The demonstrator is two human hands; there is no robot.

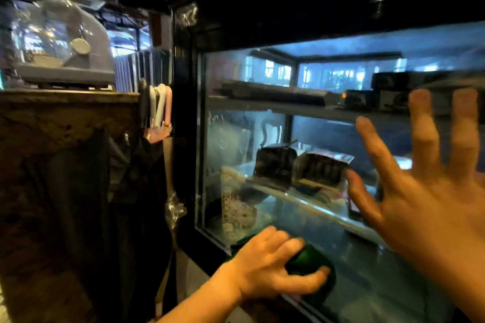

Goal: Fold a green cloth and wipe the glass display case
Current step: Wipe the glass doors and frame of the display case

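Head view: the left hand (pixel 265 267) presses a bunched green cloth (pixel 312 267) flat against the glass (pixel 367 257) near the lower left corner of the display case (pixel 189 139), fingers spread over the cloth and thumb hooked under its right end. The cloth shows only between and just past the fingers, with a sliver at the left by the wrist. The right hand (pixel 430 202) is raised on the right, empty, palm toward the glass and fingers splayed; whether it touches the pane cannot be told, as it is blurred.

Behind the glass, a lower shelf (pixel 296 191) holds two dark packets (pixel 299 165) side by side and a clear bag of pale grains (pixel 236 207) toward the left. An upper shelf (pixel 283 107) carries long flat dark things and small boxes, too blurred to name. The frame of the case is black.

Left of the case stands a wooden counter (pixel 65 113) with a grey machine (pixel 63 44) on top. Umbrella handles (pixel 157 102) hang between counter and case.
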